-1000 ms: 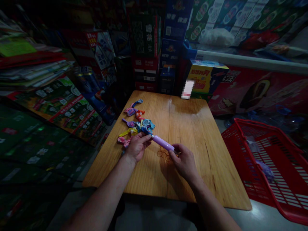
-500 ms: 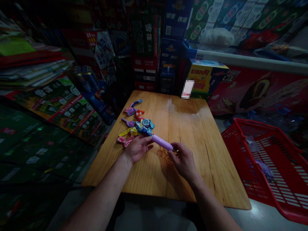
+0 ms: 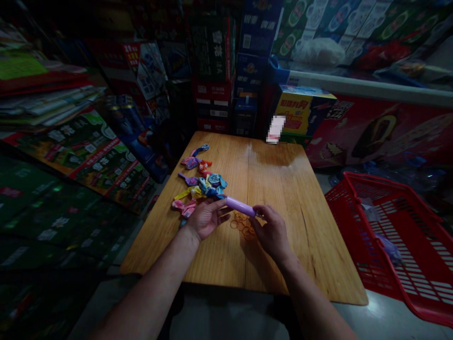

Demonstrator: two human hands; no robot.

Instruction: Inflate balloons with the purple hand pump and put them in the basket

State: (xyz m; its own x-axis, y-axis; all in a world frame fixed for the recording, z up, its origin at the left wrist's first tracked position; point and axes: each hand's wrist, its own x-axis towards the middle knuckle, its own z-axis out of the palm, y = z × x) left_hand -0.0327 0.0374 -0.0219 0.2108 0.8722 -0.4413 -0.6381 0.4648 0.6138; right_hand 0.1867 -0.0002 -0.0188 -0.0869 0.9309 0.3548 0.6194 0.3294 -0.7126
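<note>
Just a smooth, glossy lilac plastic tube (image 3: 239, 207)

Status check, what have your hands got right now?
Right hand pinching lilac plastic tube by its end. Left hand open at the other end, beside deflated balloons. Rubber bands just below tube.

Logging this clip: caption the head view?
Right hand grips a purple tube beside the open left hand, with deflated balloons and rubber bands on a wooden table.
</note>
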